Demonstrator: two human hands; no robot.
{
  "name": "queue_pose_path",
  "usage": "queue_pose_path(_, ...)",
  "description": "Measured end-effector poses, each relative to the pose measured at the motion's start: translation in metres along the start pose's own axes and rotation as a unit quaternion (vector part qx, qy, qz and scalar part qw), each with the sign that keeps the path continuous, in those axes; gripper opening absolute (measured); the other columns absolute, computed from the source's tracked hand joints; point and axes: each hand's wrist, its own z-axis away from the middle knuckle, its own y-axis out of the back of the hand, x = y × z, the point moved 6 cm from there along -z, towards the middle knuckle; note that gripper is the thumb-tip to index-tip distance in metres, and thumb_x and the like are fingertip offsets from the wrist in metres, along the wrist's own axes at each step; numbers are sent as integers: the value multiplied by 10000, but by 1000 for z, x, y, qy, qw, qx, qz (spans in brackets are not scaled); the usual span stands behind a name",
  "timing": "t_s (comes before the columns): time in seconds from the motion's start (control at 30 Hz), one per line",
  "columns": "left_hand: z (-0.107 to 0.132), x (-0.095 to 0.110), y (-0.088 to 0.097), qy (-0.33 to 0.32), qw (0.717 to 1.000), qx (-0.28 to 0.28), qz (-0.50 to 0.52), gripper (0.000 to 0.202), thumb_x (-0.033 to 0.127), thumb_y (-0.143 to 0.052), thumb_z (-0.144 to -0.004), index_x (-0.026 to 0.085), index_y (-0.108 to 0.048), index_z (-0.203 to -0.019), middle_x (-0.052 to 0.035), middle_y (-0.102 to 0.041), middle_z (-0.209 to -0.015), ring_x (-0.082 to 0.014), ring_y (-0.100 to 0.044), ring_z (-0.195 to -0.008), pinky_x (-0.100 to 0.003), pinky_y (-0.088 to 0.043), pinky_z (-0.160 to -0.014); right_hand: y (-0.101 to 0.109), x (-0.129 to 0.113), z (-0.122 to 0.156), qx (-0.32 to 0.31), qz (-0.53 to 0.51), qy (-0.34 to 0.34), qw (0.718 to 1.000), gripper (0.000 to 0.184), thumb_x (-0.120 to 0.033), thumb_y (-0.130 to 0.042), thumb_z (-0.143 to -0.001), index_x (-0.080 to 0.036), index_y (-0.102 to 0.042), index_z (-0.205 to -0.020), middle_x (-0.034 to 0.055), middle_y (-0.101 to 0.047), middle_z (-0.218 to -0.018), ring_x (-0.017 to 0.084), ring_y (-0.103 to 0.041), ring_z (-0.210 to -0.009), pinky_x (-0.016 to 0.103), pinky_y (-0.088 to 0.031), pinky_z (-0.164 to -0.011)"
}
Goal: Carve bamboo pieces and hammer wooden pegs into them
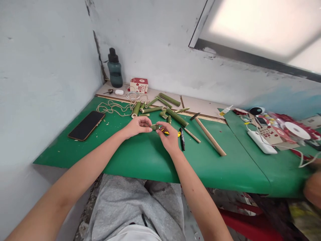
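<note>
A short piece of green bamboo (154, 127) is between my two hands, just above the green table top. The fingertips of my left hand (137, 127) pinch its left end. From the other side, my right hand (170, 138) grips it with thumb and fingers. Beneath the right hand lies a yellow-and-black tool (179, 134), mostly covered, so its kind is unclear. Right of that hand are a black marker (182, 139) and a thin wooden stick (192, 135). Cut bamboo tubes (177, 117) lie in a loose pile behind the hands.
A hammer (210, 136) rests to the right, a phone (86, 125) to the left. Tangled twine (114, 107), a water bottle (115, 72) and a small box (139, 85) are toward the wall. At far right, a power strip (262, 142) and another person's blurred arm (313, 187) appear.
</note>
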Motion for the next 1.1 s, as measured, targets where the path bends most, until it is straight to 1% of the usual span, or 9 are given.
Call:
queue_pose_path(0.2, 0, 2, -3, -17, 999, -12, -26, 402, 380, -927, -614, 174, -673, -846, -25, -694, -823, -176, -690, -773, -333, -574, -761, -2, 4, 0, -4, -4, -16, 1000, 257, -273, -677, -881, -243, -712, -1134, 46, -766, -990, 176, -695, -782, 334, -599, -748)
queue_pose_path(0.37, 1, 3, -4, -18, 999, -27, -39, 413, 359, -909, -640, 173, -704, -947, -31, -716, -859, -166, -677, -779, -287, -542, -700, -1, 0, -1, -5, -8, -10, 1000, 218, -244, -672, -865, -234, -699, -1081, 51, -749, -1028, 173, -682, -800, 328, -585, -751)
queue_pose_path(0.43, 2, 4, -4, -15, 999, -30, -42, 416, 357, -902, -647, 171, -705, -963, -29, -722, -860, -160, -676, -768, -280, -537, -701, 0, -3, -1, -5, -7, -6, 1000, 194, -235, -668, -861, -235, -689, -1054, 49, -738, -1038, 171, -672, -800, 326, -577, -747)
queue_pose_path(0.53, 2, 5, -4, -6, 999, -30, -44, 406, 394, -881, -679, 164, -713, -969, -37, -730, -879, -158, -678, -767, -276, -533, -705, 1, -6, -2, -8, -7, 1, 1000, 166, -223, -672, -855, -241, -679, -1020, 36, -722, -998, 169, -657, -785, 326, -564, -737)
queue_pose_path(0.63, 2, 5, -1, -7, 999, -19, -48, 370, 438, -842, -736, 159, -737, -956, -47, -728, -862, -152, -659, -723, -270, -503, -665, 0, -7, -2, -10, -9, 8, 1000, 162, -208, -674, -848, -246, -671, -1005, 28, -711, -983, 168, -648, -779, 324, -553, -724)
queue_pose_path(0.77, 2, 7, 2, -48, 993, 6, -106, 262, 419, -788, -802, 179, -768, -905, -38, -715, -798, -144, -612, -670, -267, -450, -624, -1, -7, -2, -14, -7, 13, 1000, 156, -204, -678, -841, -250, -667, -990, 25, -707, -968, 171, -641, -775, 323, -546, -708)
queue_pose_path(0.93, 5, 17, 1, -99, 979, 20, -176, 180, 360, -726, -851, 187, -769, -868, -35, -720, -877, -136, -597, -696, -262, -440, -638, -1, -8, -2, -22, 2, 20, 1000, 159, -197, -683, -829, -246, -676, -980, 20, -710, -951, 168, -635, -760, 325, -533, -710)
queue_pose_path(1.03, 6, 20, 0, -101, 971, 21, -215, 177, 337, -677, -878, 174, -739, -849, -28, -695, -868, -133, -597, -701, -269, -445, -658, -2, -9, -1, -31, 7, 22, 999, 151, -209, -696, -828, -242, -678, -974, 22, -713, -949, 167, -631, -751, 330, -528, -714)
queue_pose_path(1.1, 6, 18, -3, -89, 972, 10, -219, 190, 341, -636, -902, 168, -703, -863, -22, -674, -867, -130, -603, -692, -276, -458, -670, -3, -8, -1, -36, 10, 20, 999, 143, -223, -707, -828, -242, -675, -967, 25, -713, -949, 169, -630, -751, 332, -531, -713)
